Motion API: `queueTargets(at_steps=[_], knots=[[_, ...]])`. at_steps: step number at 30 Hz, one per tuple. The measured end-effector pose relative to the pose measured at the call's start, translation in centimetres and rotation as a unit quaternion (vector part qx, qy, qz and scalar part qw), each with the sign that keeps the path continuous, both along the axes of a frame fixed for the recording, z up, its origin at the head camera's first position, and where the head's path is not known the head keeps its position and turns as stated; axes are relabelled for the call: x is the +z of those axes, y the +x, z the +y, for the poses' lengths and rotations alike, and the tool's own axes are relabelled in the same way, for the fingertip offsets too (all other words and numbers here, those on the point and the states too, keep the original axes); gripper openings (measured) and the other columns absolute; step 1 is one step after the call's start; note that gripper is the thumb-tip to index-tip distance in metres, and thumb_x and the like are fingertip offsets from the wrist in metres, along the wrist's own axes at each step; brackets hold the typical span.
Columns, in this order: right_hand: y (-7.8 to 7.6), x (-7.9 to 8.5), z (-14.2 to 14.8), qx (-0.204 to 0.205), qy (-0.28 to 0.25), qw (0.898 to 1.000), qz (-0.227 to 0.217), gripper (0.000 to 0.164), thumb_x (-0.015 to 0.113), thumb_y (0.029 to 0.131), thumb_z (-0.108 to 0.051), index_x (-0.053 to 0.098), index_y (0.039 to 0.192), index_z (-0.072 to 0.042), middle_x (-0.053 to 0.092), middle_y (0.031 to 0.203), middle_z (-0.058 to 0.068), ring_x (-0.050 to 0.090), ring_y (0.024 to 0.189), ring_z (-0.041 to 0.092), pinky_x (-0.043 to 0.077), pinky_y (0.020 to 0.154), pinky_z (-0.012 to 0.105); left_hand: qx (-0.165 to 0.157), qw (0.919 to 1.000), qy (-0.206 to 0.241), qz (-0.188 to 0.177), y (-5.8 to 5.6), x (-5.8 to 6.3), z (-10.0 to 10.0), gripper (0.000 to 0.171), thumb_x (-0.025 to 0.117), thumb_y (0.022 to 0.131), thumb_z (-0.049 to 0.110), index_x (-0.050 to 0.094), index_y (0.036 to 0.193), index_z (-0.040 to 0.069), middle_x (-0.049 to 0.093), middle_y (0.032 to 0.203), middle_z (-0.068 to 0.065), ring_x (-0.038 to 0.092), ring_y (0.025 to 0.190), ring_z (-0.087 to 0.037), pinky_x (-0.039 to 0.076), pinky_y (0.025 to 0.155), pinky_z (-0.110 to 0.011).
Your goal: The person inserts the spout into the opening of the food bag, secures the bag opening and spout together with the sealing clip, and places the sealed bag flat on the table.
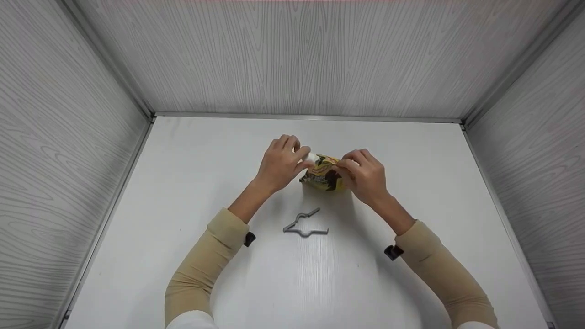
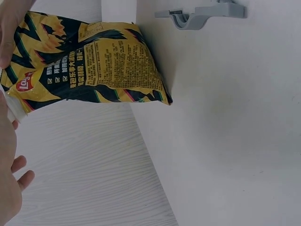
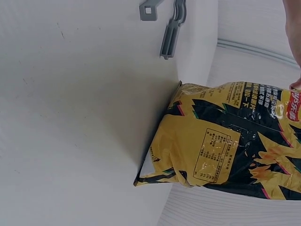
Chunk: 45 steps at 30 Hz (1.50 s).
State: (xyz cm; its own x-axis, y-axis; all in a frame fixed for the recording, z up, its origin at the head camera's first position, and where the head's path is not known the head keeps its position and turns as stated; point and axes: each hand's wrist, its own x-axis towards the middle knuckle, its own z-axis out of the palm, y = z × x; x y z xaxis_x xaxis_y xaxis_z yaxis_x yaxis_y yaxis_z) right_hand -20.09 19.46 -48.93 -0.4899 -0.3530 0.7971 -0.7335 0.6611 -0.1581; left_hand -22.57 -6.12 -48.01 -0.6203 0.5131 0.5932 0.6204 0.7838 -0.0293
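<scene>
A yellow-and-black bag of potato chips stands upright on the white table between the two hands. My left hand pinches a small white cap-like piece at the bag's top left edge, between thumb and index finger. That white piece also shows against the top edge in the left wrist view. With fingertips, my right hand grips the bag's top edge on the right. Nearer the body, a grey bag clip lies spread apart, with a curved bend in each arm. Fingers partly hide the bag's top.
The white table is bordered by grey wood-grain panels at the back and on both sides. Both forearms wear tan sleeves, each with a small black device at the wrist.
</scene>
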Motion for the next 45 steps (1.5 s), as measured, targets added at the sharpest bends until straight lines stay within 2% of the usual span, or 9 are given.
queueTargets(at_steps=[4,7,15,18,25,29,45], knots=[[-0.1,0.1,0.1,-0.001,0.0,1.0,-0.004,0.014,0.085,0.089,-0.017,0.076,0.089,-0.007,0.071,0.088,0.011,0.067,0.08,0.03,0.059,0.066,0.044,-0.002,0.9997,0.006,-0.022,0.1,0.3,0.0,0.054,0.04,0.1,0.063,0.069,0.109,0.018,0.06,0.104,-0.007,0.057,0.101,-0.023,0.054,0.089,-0.041],[-0.2,0.1,0.1,-0.002,0.002,1.0,-0.005,0.014,0.085,0.089,-0.018,0.076,0.089,-0.008,0.071,0.088,0.011,0.067,0.08,0.029,0.059,0.066,0.044,-0.005,0.9995,-0.007,-0.031,0.2,0.7,-0.2,0.05,0.046,0.101,0.061,0.07,0.111,0.018,0.061,0.106,-0.007,0.057,0.102,-0.024,0.054,0.09,-0.041],[0.0,0.1,0.1,0.006,0.004,1.0,-0.012,0.014,0.084,0.09,-0.02,0.077,0.09,-0.008,0.071,0.088,0.012,0.067,0.081,0.029,0.059,0.066,0.043,-0.011,0.9979,-0.057,-0.028,0.2,1.2,-0.7,0.051,0.044,0.102,0.06,0.07,0.114,0.018,0.063,0.107,-0.007,0.059,0.104,-0.025,0.054,0.093,-0.041],[0.0,0.1,0.1,0.007,0.006,1.0,-0.011,0.014,0.084,0.09,-0.021,0.077,0.09,-0.008,0.071,0.088,0.011,0.067,0.081,0.029,0.059,0.066,0.042,-0.014,0.9983,-0.056,-0.008,0.2,1.1,-0.7,0.051,0.043,0.101,0.062,0.07,0.109,0.018,0.064,0.105,-0.007,0.06,0.103,-0.025,0.054,0.092,-0.041],[0.1,0.0,0.0,0.006,0.011,1.0,0.001,0.015,0.085,0.088,-0.02,0.076,0.089,-0.007,0.07,0.088,0.012,0.067,0.08,0.029,0.058,0.065,0.043,0.005,0.9956,-0.051,0.079,0.2,0.5,-0.3,0.048,0.047,0.1,0.063,0.067,0.1,0.019,0.063,0.099,-0.005,0.061,0.097,-0.024,0.056,0.087,-0.039],[0.0,0.0,-0.1,0.005,0.012,1.0,-0.004,0.015,0.085,0.088,-0.019,0.076,0.089,-0.008,0.07,0.089,0.012,0.067,0.081,0.029,0.058,0.066,0.043,0.009,0.9934,-0.056,0.099,0.2,0.3,-0.1,0.047,0.052,0.1,0.063,0.067,0.1,0.019,0.063,0.099,-0.004,0.063,0.098,-0.024,0.056,0.087,-0.039],[-0.1,0.1,0.1,0.009,0.003,1.0,-0.003,0.014,0.086,0.087,-0.017,0.076,0.089,-0.008,0.07,0.088,0.011,0.066,0.08,0.029,0.058,0.064,0.044,-0.006,0.9964,-0.062,0.057,0.5,0.2,-0.3,0.047,0.05,0.099,0.063,0.067,0.101,0.019,0.064,0.1,-0.005,0.063,0.098,-0.024,0.057,0.089,-0.04]])
